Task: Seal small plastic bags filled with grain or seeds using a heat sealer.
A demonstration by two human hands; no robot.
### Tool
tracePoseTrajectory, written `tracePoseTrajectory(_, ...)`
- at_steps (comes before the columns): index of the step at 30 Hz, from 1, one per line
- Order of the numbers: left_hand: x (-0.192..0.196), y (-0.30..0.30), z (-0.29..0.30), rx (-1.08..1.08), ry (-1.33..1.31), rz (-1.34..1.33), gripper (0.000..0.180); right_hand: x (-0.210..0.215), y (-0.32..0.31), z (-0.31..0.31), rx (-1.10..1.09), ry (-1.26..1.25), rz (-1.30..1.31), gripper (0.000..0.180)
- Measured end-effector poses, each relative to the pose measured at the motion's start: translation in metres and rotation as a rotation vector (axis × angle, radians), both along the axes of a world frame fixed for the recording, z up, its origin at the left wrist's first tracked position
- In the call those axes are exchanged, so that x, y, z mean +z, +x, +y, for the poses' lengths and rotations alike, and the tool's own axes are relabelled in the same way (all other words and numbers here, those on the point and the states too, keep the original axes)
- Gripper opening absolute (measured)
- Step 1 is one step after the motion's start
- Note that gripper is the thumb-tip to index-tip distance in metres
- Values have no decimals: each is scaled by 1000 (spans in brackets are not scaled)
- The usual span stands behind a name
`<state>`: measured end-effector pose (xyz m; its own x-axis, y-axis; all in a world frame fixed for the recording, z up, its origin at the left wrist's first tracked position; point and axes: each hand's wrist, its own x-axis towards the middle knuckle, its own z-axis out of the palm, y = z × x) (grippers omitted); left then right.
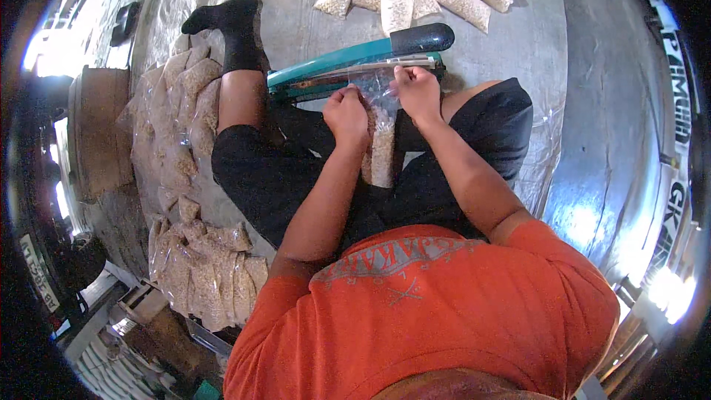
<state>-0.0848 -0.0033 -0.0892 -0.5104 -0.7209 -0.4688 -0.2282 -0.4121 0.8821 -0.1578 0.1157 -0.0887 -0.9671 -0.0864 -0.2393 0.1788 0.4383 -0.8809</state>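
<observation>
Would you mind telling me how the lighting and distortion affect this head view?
Head view: strong fisheye bending, with black corners around the rim; blown-out glare at the left edge and a bright patch on the shiny floor at right; the left hand, right hand and clear bag at the sealer are evenly lit and fairly sharp.

Daylight glare left and lower right; fisheye-bent, dark rim.
</observation>
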Motion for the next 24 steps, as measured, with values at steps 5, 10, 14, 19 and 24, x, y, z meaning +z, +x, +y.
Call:
tracePoseTrajectory(5,4,-3,4,7,41,6,22,-18,-5,6,-6,29,16,37)
tracePoseTrajectory(10,-6,2,-1,-46,103,12,21,-5,-3,14,54,215,87,39)
tracePoseTrajectory(14,21,1,6,-10,92,-22,22,17,0,41,133,221,147,34)
tracePoseTrajectory(19,-2,5,-4,-90,72,-28,24,71,2,47,-182,31,843,25)
tracePoseTrajectory(24,-13,3,-1,-65,58,43,27,95,-7,45,38,245,1219,33)
